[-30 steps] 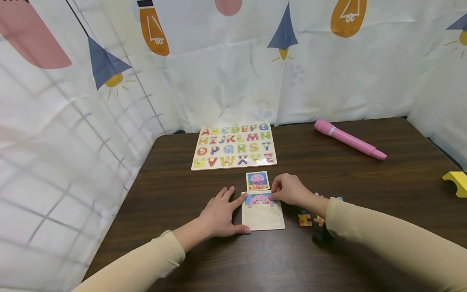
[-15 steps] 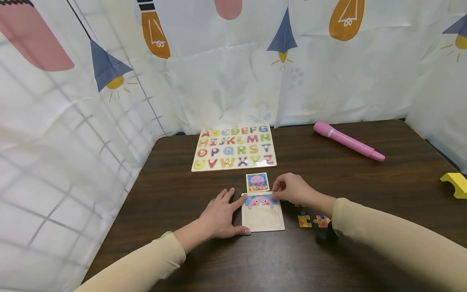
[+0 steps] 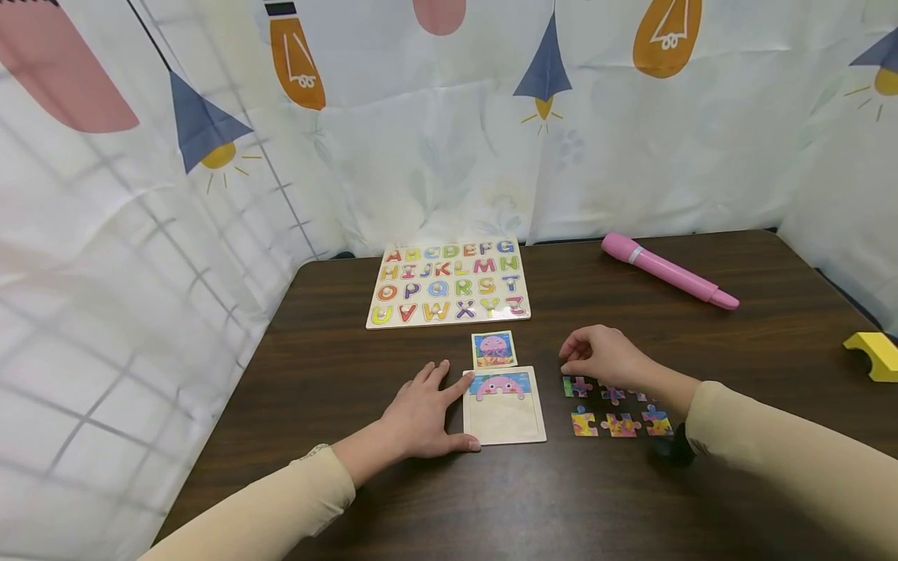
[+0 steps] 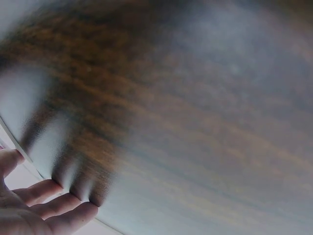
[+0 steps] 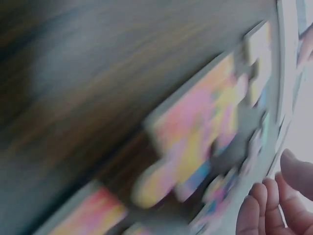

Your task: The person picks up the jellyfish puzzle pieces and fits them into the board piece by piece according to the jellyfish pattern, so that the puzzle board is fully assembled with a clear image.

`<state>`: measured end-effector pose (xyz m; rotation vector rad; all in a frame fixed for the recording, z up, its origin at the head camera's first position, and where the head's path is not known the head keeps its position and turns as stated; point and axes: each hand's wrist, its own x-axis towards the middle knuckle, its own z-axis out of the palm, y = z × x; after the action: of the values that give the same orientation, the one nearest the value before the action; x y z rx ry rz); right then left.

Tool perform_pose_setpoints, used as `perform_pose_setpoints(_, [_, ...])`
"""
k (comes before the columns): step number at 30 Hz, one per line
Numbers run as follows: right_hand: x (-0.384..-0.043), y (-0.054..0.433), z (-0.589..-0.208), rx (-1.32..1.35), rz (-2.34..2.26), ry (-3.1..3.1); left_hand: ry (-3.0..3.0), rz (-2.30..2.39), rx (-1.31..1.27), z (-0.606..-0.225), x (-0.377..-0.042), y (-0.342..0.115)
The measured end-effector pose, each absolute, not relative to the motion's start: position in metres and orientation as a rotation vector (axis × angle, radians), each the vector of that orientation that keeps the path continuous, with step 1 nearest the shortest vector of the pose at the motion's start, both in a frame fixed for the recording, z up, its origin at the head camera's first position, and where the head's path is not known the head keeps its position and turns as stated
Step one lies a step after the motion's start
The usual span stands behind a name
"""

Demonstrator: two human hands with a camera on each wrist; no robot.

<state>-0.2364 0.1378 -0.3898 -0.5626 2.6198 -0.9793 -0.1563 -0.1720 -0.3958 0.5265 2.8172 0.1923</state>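
Observation:
My left hand [image 3: 424,417] lies spread on the table, its index fingertip and thumb at the left edge of a small wooden puzzle board [image 3: 502,427]. Joined jigsaw pieces [image 3: 500,385] with a pink jellyfish face fill the board's top row; the rest is bare wood. In the left wrist view, the fingers [image 4: 71,213] stretch out straight. My right hand [image 3: 609,357] hovers just behind two rows of loose jigsaw pieces [image 3: 622,425] and partly covers the back row. In the right wrist view, its fingers [image 5: 259,208] curl loosely, the thumb apart, nothing between them.
A jellyfish picture card [image 3: 494,349] lies against the board's far edge. Behind it is an alphabet puzzle [image 3: 449,284]. A large pink pen [image 3: 669,270] lies at the back right, and a yellow arch block [image 3: 873,354] sits at the right edge.
My right hand has moved from the board's upper right corner rightward to the loose pieces, uncovering more of them. The left hand stays in place.

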Motion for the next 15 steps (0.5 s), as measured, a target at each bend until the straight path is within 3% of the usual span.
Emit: perform_pose_setpoints(15, [-0.230, 0.167, -0.397, -0.829, -0.795, 2.666, 2.804, 0.188, 0.515, -0.395, -0.158, -0.171])
